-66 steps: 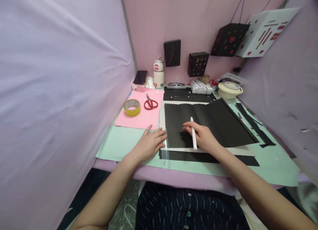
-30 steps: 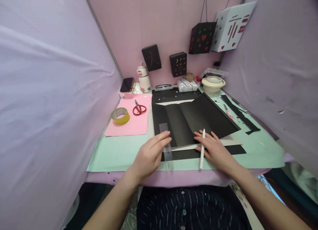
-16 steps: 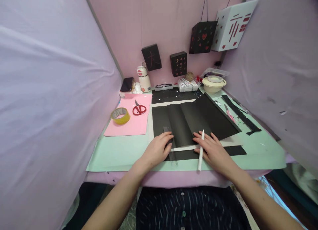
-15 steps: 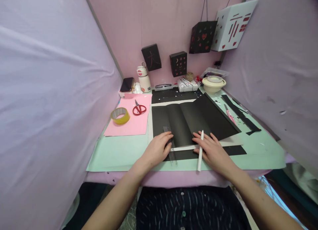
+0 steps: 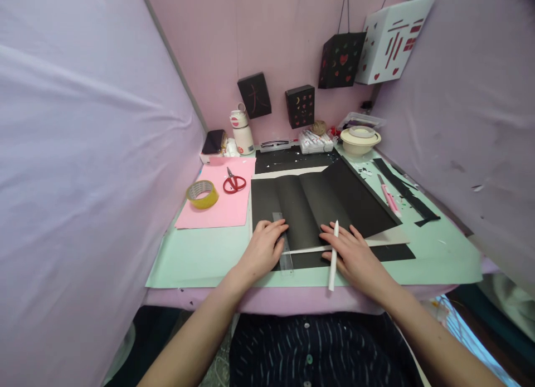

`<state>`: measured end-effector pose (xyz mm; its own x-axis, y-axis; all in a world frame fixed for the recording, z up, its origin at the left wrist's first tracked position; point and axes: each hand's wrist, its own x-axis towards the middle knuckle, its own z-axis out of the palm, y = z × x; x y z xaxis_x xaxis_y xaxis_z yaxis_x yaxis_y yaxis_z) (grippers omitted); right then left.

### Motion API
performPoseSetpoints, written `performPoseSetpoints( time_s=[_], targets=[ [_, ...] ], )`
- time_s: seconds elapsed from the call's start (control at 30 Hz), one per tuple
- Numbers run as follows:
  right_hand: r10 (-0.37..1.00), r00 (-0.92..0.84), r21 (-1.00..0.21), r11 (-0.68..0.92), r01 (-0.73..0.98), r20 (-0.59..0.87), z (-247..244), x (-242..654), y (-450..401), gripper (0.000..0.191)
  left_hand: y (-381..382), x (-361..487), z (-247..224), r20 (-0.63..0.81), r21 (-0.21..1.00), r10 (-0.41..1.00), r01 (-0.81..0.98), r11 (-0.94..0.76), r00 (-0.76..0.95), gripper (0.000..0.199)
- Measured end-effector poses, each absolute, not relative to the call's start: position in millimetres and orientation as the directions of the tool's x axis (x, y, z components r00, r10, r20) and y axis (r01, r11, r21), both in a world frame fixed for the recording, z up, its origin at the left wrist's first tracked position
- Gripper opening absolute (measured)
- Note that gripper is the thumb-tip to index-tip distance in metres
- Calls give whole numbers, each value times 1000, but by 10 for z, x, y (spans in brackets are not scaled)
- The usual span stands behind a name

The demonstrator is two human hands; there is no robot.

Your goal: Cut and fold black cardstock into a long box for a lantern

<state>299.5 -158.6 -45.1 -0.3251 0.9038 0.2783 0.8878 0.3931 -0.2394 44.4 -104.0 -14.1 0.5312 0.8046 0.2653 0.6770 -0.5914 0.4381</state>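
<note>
A creased black sheet (image 5: 292,209) lies in the middle of the table, its right part raised at a fold. My left hand (image 5: 264,248) rests on its lower left, fingers on a clear ruler (image 5: 286,260). On the sheet's lower edge lies my right hand (image 5: 355,256), with a white pen-like stick (image 5: 333,264) held between its fingers and the other fingertips on the paper. A white board (image 5: 387,238) shows under the black sheet, and a black strip (image 5: 393,252) lies near the front.
Yellow tape (image 5: 203,195) and red scissors (image 5: 234,184) lie on pink paper (image 5: 221,214) at left. A pink cutter (image 5: 388,195) and black scraps (image 5: 405,189) are at right. Behind stand a bottle (image 5: 243,136), markers (image 5: 316,142) and a bowl (image 5: 360,142); paper lanterns (image 5: 343,61) hang above.
The black sheet has shifted slightly left, together with both hands and the ruler. The white stick has moved left with my right hand.
</note>
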Motion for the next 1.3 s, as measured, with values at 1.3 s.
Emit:
performPoseSetpoints(
  time_s=[1.3],
  targets=[
    [792, -494, -328, 602, 727, 358, -378, 2491, -1497, 28, -1206, 273, -282, 268, 331, 811, 741, -585, 520, 32]
  ],
)
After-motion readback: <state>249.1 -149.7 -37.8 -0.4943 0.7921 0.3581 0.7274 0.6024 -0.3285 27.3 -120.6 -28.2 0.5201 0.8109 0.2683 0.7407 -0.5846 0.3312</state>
